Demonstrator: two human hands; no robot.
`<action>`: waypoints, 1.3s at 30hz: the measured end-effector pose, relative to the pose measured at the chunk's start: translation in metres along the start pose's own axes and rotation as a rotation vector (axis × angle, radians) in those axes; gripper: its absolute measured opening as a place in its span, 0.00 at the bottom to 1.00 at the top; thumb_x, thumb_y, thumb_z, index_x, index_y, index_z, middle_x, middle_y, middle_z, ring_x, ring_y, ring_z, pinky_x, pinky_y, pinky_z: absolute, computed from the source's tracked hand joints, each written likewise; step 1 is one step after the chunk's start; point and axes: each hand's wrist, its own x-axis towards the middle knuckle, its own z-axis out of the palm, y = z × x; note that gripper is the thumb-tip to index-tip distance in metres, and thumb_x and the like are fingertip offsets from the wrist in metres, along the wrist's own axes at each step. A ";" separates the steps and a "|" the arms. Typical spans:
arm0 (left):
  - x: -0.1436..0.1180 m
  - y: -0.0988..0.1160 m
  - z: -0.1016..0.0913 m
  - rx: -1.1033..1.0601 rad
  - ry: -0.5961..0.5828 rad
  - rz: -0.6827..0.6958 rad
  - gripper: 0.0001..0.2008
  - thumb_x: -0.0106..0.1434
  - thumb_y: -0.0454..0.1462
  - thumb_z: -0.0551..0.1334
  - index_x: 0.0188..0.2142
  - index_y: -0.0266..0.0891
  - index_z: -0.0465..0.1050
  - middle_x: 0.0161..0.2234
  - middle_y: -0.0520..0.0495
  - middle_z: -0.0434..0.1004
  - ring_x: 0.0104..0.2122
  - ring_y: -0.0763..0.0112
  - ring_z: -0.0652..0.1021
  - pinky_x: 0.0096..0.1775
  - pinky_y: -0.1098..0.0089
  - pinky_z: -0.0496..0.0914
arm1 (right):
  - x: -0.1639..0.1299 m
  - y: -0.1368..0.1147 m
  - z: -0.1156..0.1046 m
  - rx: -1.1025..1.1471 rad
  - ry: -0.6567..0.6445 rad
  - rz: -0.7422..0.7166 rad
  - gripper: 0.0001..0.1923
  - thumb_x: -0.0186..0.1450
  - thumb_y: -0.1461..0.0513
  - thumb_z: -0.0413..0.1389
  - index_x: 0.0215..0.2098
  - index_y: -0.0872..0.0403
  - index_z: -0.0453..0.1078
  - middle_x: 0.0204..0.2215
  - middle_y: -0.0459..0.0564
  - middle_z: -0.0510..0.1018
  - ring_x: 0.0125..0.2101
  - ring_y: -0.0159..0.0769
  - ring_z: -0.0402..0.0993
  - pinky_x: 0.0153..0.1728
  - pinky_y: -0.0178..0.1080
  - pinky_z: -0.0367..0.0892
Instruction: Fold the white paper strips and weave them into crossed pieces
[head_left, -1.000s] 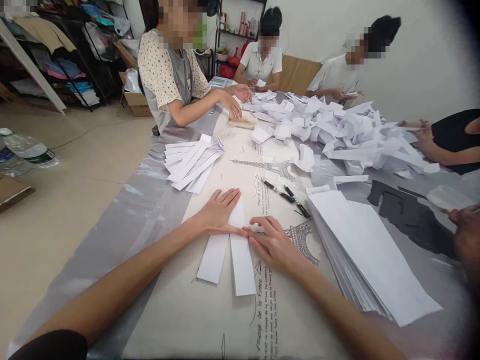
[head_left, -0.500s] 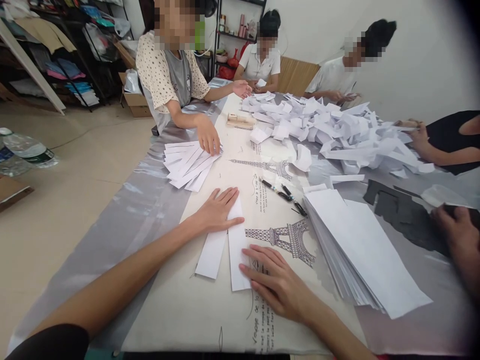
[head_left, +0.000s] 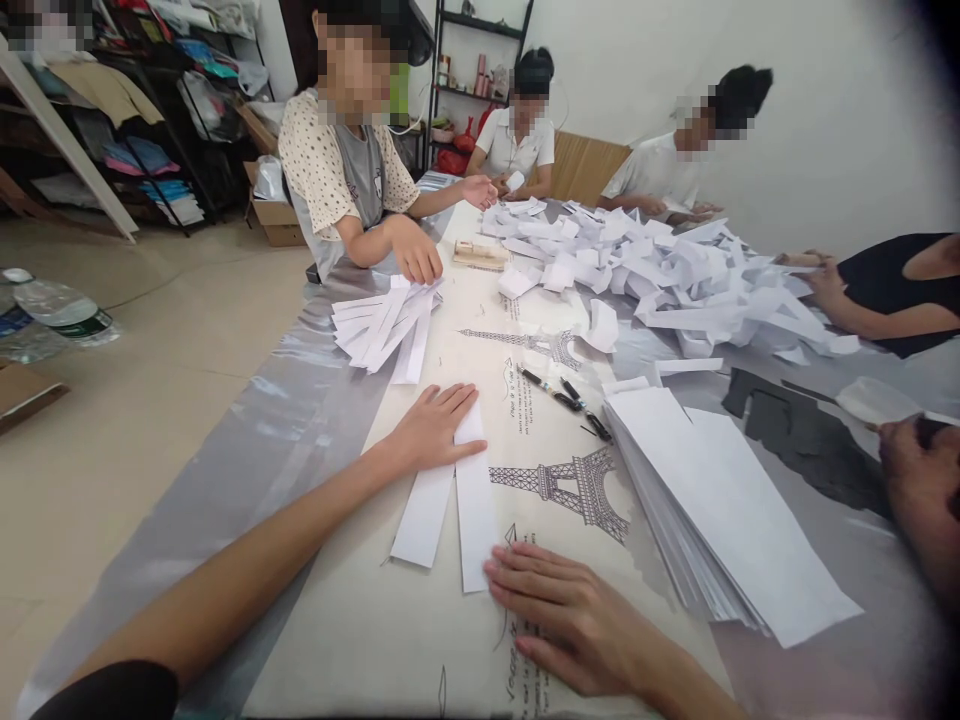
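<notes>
Your left hand lies flat, fingers spread wide, pressing down on the far end of a folded strip of white paper that runs lengthwise toward you on the desk. A second, narrower strip lies just beside the first on its left, angled slightly away at the near end, and your palm covers the far ends of both. Your right hand rests open and flat on the printed cloth, fingertips touching the near right corner of the folded strip; it grips nothing.

To your right sits a thick stack of white sheets, fanned at its edge. Between that stack and your left hand lie two dark pens, close together on the Eiffel Tower print. Farther up the desk, a person in a spotted top has a hand on a fanned bundle of folded strips. Beyond it spreads a large heap of folded white pieces, with other people working around it. At the right edge another person's hand comes in, near what looks like a clear plastic piece, though that corner is too blurred to be sure.
</notes>
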 end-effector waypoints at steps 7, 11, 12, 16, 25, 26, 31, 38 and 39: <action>0.002 0.000 -0.005 0.047 0.074 0.028 0.27 0.77 0.51 0.49 0.66 0.37 0.60 0.66 0.37 0.66 0.63 0.52 0.68 0.62 0.52 0.58 | 0.000 0.004 0.000 0.003 0.227 -0.108 0.15 0.71 0.64 0.55 0.54 0.61 0.75 0.47 0.56 0.85 0.55 0.40 0.78 0.60 0.44 0.72; -0.002 -0.001 -0.016 0.171 0.060 0.038 0.28 0.77 0.52 0.45 0.53 0.33 0.71 0.52 0.35 0.75 0.51 0.51 0.74 0.56 0.52 0.62 | 0.000 0.022 -0.012 -0.164 0.400 0.009 0.13 0.72 0.64 0.55 0.29 0.54 0.74 0.21 0.48 0.79 0.26 0.37 0.79 0.43 0.46 0.78; -0.005 0.000 -0.020 0.204 0.050 0.046 0.29 0.77 0.54 0.45 0.51 0.32 0.72 0.49 0.34 0.76 0.49 0.51 0.74 0.54 0.53 0.63 | 0.003 0.027 -0.017 -0.224 0.405 0.085 0.17 0.73 0.63 0.55 0.25 0.53 0.71 0.18 0.46 0.75 0.23 0.36 0.75 0.39 0.46 0.77; -0.024 0.003 -0.029 0.285 0.059 0.126 0.35 0.74 0.59 0.46 0.47 0.30 0.75 0.44 0.32 0.75 0.45 0.49 0.74 0.49 0.53 0.65 | 0.030 0.041 -0.026 -0.278 0.352 0.284 0.09 0.73 0.57 0.56 0.42 0.54 0.73 0.37 0.55 0.80 0.37 0.43 0.77 0.32 0.41 0.73; -0.056 -0.014 -0.019 0.111 0.161 0.220 0.21 0.75 0.51 0.55 0.43 0.37 0.76 0.40 0.42 0.76 0.40 0.60 0.75 0.45 0.60 0.69 | 0.066 0.062 -0.013 -0.178 0.221 0.394 0.11 0.75 0.62 0.48 0.47 0.50 0.73 0.42 0.52 0.75 0.35 0.37 0.74 0.28 0.37 0.67; -0.057 -0.016 -0.019 0.058 0.158 0.216 0.19 0.75 0.50 0.55 0.44 0.38 0.77 0.41 0.42 0.76 0.41 0.61 0.75 0.46 0.61 0.69 | 0.065 0.064 -0.015 -0.154 0.223 0.394 0.12 0.76 0.62 0.47 0.47 0.50 0.73 0.42 0.52 0.75 0.36 0.37 0.74 0.30 0.37 0.68; -0.055 -0.018 -0.022 -0.219 0.166 0.067 0.16 0.75 0.47 0.58 0.43 0.40 0.79 0.43 0.44 0.76 0.43 0.64 0.77 0.47 0.64 0.70 | 0.072 0.068 -0.029 0.021 0.181 0.505 0.15 0.76 0.63 0.46 0.38 0.51 0.73 0.38 0.49 0.75 0.30 0.33 0.72 0.30 0.37 0.66; -0.052 -0.021 -0.024 -0.226 0.148 0.210 0.12 0.74 0.45 0.60 0.44 0.43 0.81 0.45 0.45 0.80 0.47 0.62 0.76 0.51 0.62 0.68 | 0.076 0.071 -0.032 0.048 0.155 0.530 0.13 0.76 0.64 0.46 0.36 0.51 0.70 0.36 0.47 0.74 0.29 0.33 0.70 0.30 0.37 0.63; -0.053 -0.021 -0.023 -0.211 0.151 0.216 0.12 0.75 0.43 0.59 0.43 0.43 0.81 0.45 0.44 0.80 0.47 0.63 0.76 0.51 0.62 0.68 | 0.075 0.070 -0.031 0.040 0.156 0.522 0.13 0.76 0.64 0.46 0.37 0.51 0.70 0.36 0.47 0.74 0.29 0.33 0.70 0.30 0.37 0.64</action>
